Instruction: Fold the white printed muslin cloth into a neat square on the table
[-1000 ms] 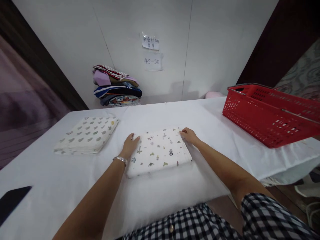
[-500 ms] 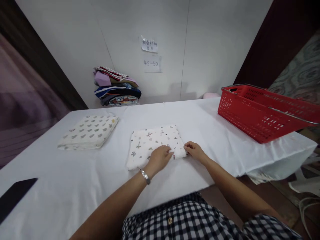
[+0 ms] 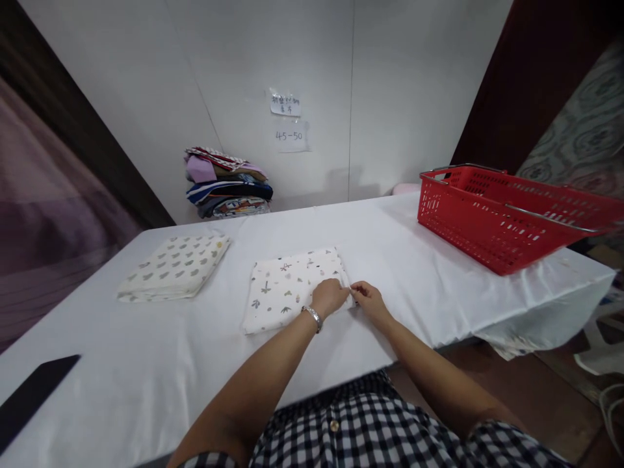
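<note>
Cloth (image 3: 287, 289) folded flat on desk (image 3: 390, 247); my left hand (image 3: 329, 296) and right hand (image 3: 365, 299) pinch its near right corner; final tidy seems left.

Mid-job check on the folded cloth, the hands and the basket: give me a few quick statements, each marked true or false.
1. Both hands meet at the near right corner of the folded cloth. True: left hand, right hand.
2. The red basket sits left of the cloth. False: it stands to the right.
3. A second folded cloth lies further left on the table. True.
4. The bracelet is on the right wrist. False: the left.
</note>
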Action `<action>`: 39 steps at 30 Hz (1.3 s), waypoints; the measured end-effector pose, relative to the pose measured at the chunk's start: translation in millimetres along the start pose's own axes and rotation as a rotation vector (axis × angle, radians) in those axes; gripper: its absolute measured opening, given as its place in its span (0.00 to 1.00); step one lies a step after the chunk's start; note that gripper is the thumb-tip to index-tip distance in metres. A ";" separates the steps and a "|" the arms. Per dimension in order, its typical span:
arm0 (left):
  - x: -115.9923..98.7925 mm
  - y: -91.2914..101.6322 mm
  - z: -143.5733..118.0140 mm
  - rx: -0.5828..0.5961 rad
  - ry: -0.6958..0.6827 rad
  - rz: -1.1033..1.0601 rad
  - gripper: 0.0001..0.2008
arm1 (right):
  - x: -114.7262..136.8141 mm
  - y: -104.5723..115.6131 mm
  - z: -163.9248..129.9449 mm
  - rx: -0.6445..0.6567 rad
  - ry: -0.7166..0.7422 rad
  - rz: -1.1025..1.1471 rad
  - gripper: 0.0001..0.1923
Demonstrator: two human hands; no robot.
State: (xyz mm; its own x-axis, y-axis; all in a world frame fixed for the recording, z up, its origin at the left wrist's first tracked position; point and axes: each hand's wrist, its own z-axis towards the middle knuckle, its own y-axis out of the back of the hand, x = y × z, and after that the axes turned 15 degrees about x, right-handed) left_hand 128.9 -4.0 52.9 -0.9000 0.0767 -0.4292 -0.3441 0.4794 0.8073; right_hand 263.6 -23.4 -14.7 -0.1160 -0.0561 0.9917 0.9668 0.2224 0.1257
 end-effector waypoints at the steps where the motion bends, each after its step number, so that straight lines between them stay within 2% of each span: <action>1: -1.6 1.0 0.2 0.011 0.007 -0.010 0.14 | -1.2 0.0 0.6 -0.001 -0.001 0.002 0.14; 8: -4.0 5.8 4.2 0.039 -0.002 -0.087 0.10 | -10.6 2.6 4.9 0.024 0.026 0.050 0.10; 17: -8.4 -0.7 3.9 0.009 -0.083 -0.217 0.08 | -16.3 4.1 6.6 0.044 0.058 0.053 0.07; 25: 1.4 -6.8 11.5 -0.005 -0.126 -0.285 0.14 | 0.4 5.1 -1.4 0.037 0.056 -0.099 0.10; 30: 8.1 -5.0 7.6 0.021 -0.162 -0.320 0.17 | -3.5 2.5 -2.0 0.026 0.078 -0.178 0.08; 32: 10.9 -2.6 4.0 -0.064 -0.214 -0.238 0.14 | -6.1 2.0 -1.5 0.018 0.086 -0.185 0.08; 35: 15.9 -1.2 1.8 -0.231 -0.294 0.025 0.10 | -8.1 1.8 -1.1 0.013 0.099 -0.177 0.09; 39: 21.8 -5.5 8.9 -0.269 -0.308 0.222 0.15 | -7.8 1.3 -1.1 0.000 0.106 -0.186 0.10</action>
State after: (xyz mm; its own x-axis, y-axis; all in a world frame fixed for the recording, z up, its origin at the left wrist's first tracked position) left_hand 113.5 2.9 35.5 -0.8522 0.4272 -0.3020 -0.2463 0.1816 0.9520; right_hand 266.0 -23.7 -22.3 -0.2678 -0.1985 0.9428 0.9311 0.1984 0.3062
